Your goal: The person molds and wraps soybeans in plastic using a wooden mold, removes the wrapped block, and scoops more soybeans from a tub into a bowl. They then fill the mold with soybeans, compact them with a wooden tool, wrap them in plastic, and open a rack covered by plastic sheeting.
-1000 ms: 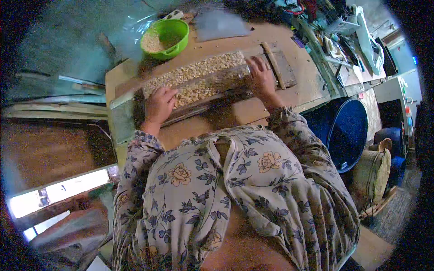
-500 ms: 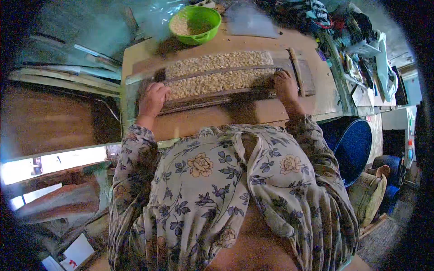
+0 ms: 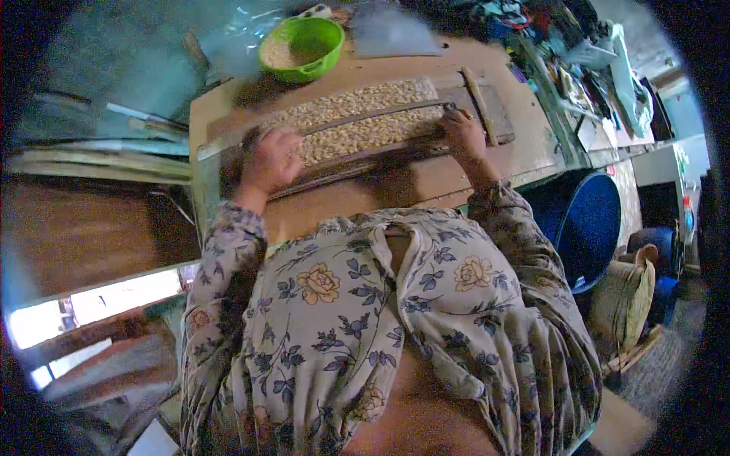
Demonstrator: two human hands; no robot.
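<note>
A long dark strip (image 3: 372, 117), thin and perhaps a blade, lies lengthwise across a slab of pale nut-like pieces (image 3: 346, 97). My right hand (image 3: 465, 135) is closed around the strip's right end. At the slab's left end is my left hand (image 3: 274, 159), blurred, with its fingers curled near the strip's other end; its exact grip is unclear. The slab rests on a dark wooden board (image 3: 502, 121), with a wooden bar (image 3: 479, 108) across the board's right end. A raised dark edge (image 3: 380, 153) runs along the slab's near side.
Behind the slab stands a green bowl (image 3: 328, 55) with more pale pieces inside. A translucent sheet (image 3: 395, 34) lies at the back of the table (image 3: 426, 178). To the right are a cluttered shelf (image 3: 582, 91) and a large blue barrel (image 3: 582, 228); planks (image 3: 99, 163) are on the left.
My left hand has shifted inward over the slab's left end, and the strip now slants more. My right hand keeps its hold. The whole view has shifted and tilted slightly.
</note>
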